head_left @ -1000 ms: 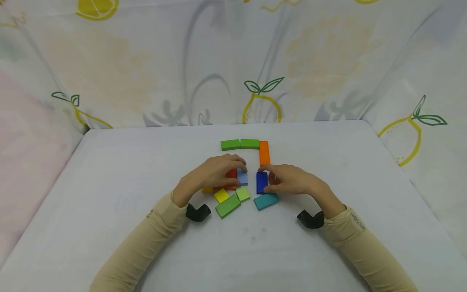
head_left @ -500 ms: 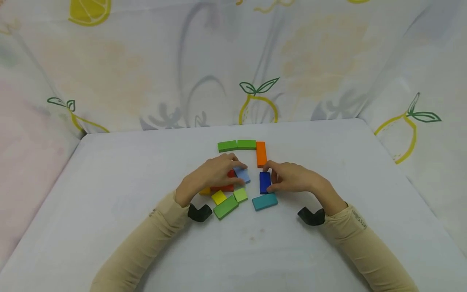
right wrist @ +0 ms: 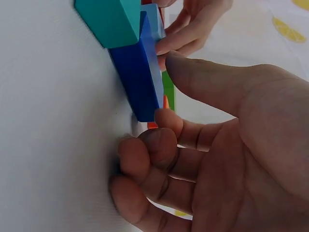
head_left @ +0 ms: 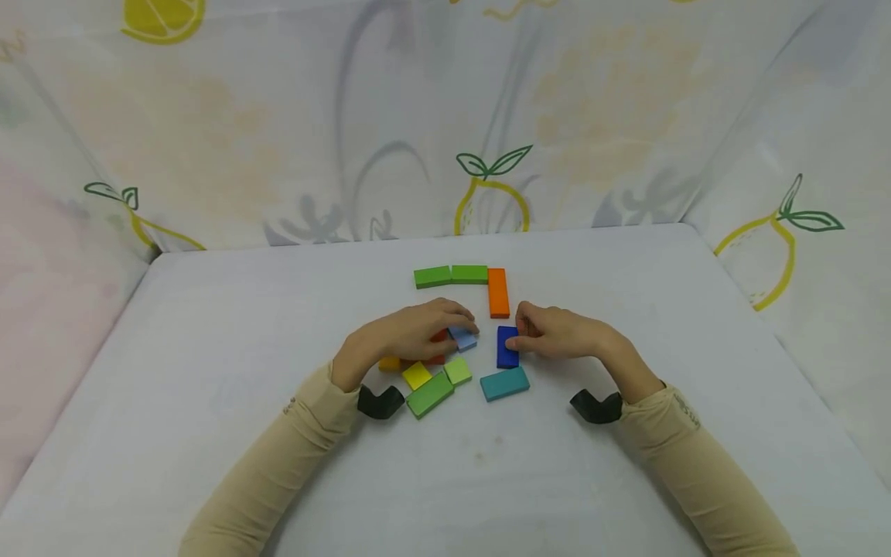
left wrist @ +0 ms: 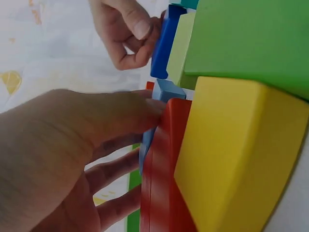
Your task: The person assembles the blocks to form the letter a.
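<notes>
My left hand (head_left: 407,334) pinches a light blue block (head_left: 463,339) between thumb and fingers. The block lies at an angle against red blocks (left wrist: 179,118), which the hand partly hides in the head view. At the right, a dark blue block (head_left: 506,357) stands near my right hand (head_left: 557,333). The right thumb (right wrist: 203,77) reaches over that block's top, seemingly just clear of it. The other right fingers are curled beside the block's far end, low over the table, with nothing seen between them. A teal block (head_left: 505,384) sits at the dark blue block's near end.
Two green blocks (head_left: 469,274) and an orange block (head_left: 498,294) form a corner at the back. Nearer lie a yellow block (head_left: 417,376), a light green block (head_left: 458,371) and a larger green block (head_left: 430,395). Patterned cloth (head_left: 278,116) walls the white table (head_left: 244,325).
The light blue block has turned from straight to slanted under my left hand. The dark blue block has shifted slightly right, away from it. My right fingers have curled in and drawn back.
</notes>
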